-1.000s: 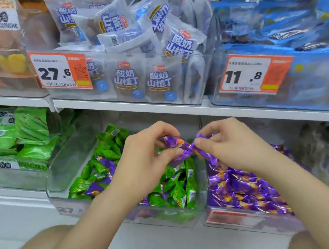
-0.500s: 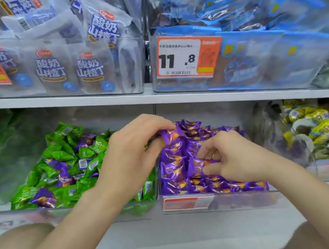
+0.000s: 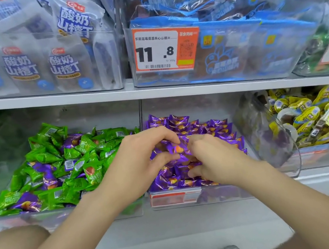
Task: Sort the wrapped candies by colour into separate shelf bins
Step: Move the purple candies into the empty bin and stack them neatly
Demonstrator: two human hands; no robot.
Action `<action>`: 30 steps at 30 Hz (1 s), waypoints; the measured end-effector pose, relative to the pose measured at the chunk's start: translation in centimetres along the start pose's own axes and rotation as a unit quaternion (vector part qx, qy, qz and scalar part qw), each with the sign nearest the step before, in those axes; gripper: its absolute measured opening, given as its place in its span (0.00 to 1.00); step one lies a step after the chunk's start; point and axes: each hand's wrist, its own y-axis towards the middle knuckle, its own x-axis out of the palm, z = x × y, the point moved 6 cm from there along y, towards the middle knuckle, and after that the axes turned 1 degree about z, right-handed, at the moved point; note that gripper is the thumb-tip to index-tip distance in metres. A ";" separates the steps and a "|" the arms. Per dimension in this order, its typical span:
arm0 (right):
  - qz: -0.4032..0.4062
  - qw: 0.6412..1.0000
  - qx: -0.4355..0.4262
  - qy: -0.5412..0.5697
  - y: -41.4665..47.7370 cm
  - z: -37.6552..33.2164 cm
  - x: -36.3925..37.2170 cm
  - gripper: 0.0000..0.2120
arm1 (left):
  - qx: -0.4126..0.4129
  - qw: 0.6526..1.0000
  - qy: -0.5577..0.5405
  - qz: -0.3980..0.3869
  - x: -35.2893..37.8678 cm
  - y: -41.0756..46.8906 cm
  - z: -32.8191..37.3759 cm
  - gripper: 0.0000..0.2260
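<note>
Two hands are meeting over the purple bin (image 3: 224,193). The left hand (image 3: 142,164) is pinching a purple candy (image 3: 175,149), its grip clamped on the wrapper just above the pile. The right hand (image 3: 216,159) is curling its fingers (image 3: 199,140) down into the pile; they are covering whatever lies under them, so that grip cannot be told. Several purple strays (image 3: 47,177) are lying among green candies (image 3: 41,154) in the green bin (image 3: 13,222) alongside, its front wall blurred.

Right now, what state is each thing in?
Left hand, pinching a purple candy above the purple bin.
Right hand, fingers curled into that bin's pile; grip unclear.
Green bin, mixed: purple strays among green candies.
Purple bin, only purple visible.
</note>
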 end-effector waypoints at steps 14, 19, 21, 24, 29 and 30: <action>-0.016 0.871 0.007 0.490 -1.7 0.9 -2.9 0.12 | -0.008 0.999 -0.054 -0.002 0.0 0.2 0.1 0.15; 0.022 0.823 0.076 0.562 -1.8 2.5 -2.5 0.10 | -0.044 0.999 -0.024 0.009 0.1 0.2 -0.7 0.18; 0.056 0.844 0.102 0.524 -2.2 3.9 -2.9 0.09 | -0.067 0.997 0.019 0.033 -0.1 0.2 -1.2 0.09; 0.052 0.920 0.080 0.379 -2.9 5.1 -2.9 0.09 | -0.103 0.991 0.048 0.066 -0.6 0.1 -1.7 0.03; -0.035 0.961 0.005 0.275 -3.1 3.4 -0.7 0.12 | -0.090 0.991 0.067 0.069 -0.4 0.0 -1.3 0.05; -0.025 0.969 -0.006 0.246 -2.9 3.1 -0.5 0.11 | -0.089 0.991 0.068 0.067 -0.3 0.0 -1.3 0.06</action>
